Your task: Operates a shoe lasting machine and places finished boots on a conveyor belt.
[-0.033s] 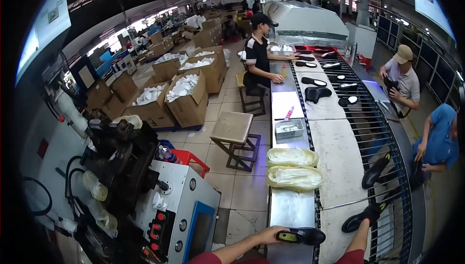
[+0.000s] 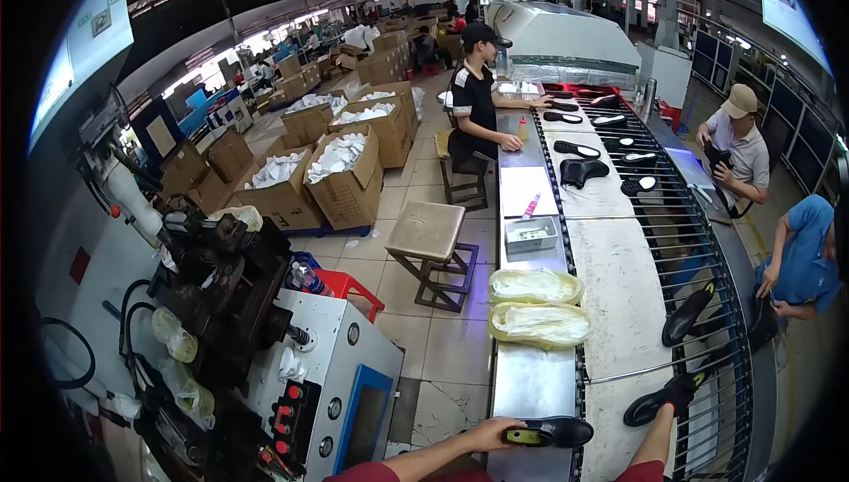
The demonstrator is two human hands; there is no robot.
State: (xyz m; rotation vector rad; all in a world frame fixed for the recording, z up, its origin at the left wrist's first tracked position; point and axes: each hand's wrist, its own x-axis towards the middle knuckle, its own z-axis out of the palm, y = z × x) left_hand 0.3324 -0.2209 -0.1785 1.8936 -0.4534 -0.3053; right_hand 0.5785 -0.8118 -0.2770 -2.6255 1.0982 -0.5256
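Black shoe point(image 2: 550, 432) lies on near steel bench point(image 2: 531, 385), same spot as before; left hand point(image 2: 492, 433) grips its heel w/ fingers closed; right hand hidden, can't tell.

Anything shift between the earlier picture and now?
Nothing visibly changed. The left hand rests on the black shoe at the steel bench; the right forearm reaches toward another black shoe on the roller line.

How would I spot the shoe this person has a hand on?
Follow the long steel worktable to its near end. There the left hand rests on a black shoe lying on its side. Unlike the black shoes on the roller rack, it shows a yellow insole.
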